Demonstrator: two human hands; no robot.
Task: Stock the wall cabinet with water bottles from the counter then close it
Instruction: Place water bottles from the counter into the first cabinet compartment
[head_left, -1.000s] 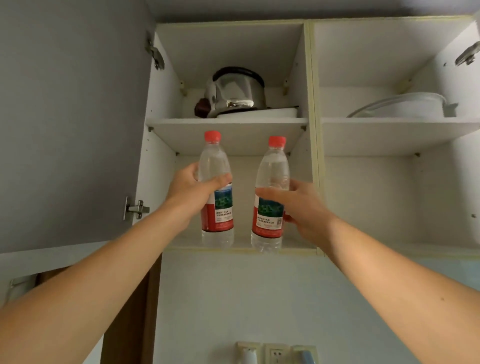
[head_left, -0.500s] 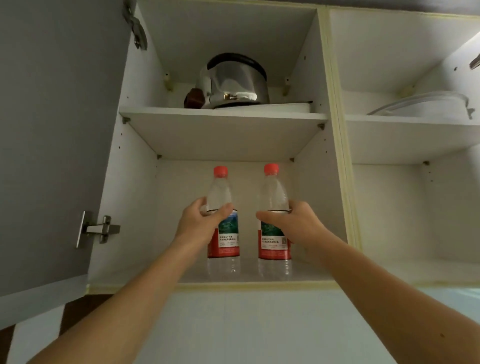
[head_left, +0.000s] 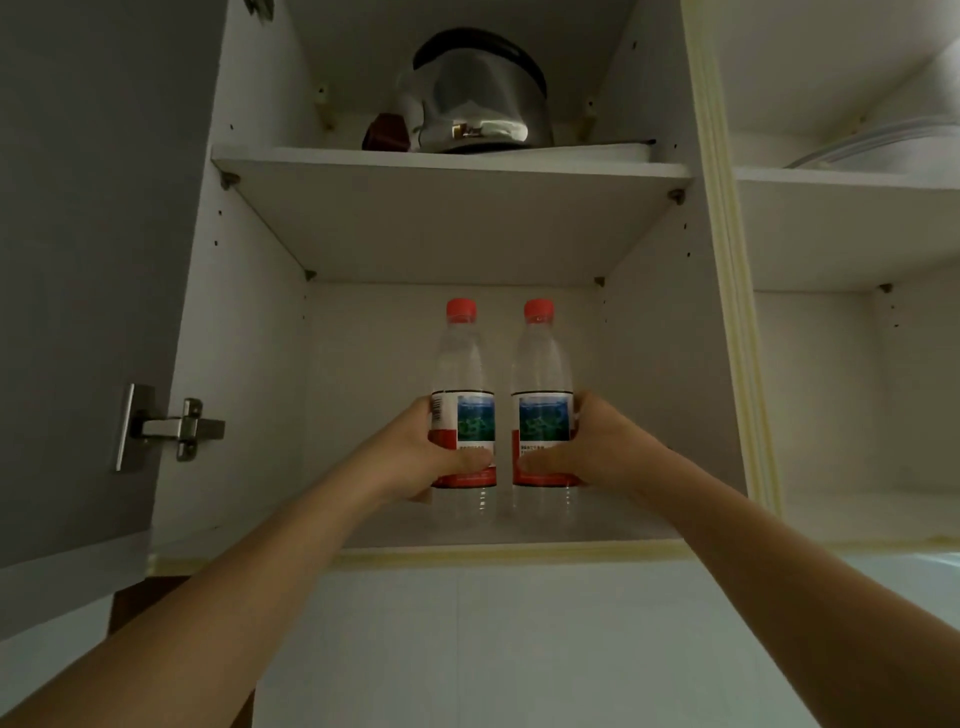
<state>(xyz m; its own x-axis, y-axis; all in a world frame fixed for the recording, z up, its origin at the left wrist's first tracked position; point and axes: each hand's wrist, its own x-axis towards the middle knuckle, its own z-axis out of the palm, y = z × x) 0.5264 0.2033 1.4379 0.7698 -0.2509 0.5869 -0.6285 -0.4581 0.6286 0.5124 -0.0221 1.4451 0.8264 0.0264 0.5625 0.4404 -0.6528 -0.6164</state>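
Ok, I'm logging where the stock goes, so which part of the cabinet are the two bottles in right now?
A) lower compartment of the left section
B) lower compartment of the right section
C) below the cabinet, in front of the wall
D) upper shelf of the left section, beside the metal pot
A: the left bottle and right bottle stand side by side in the lower left compartment, under the shelf bearing the metal pot, each gripped by a hand.

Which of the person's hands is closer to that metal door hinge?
Left. The left hand is beside the hinge, holding a bottle; the right hand is farther off, across both bottles.
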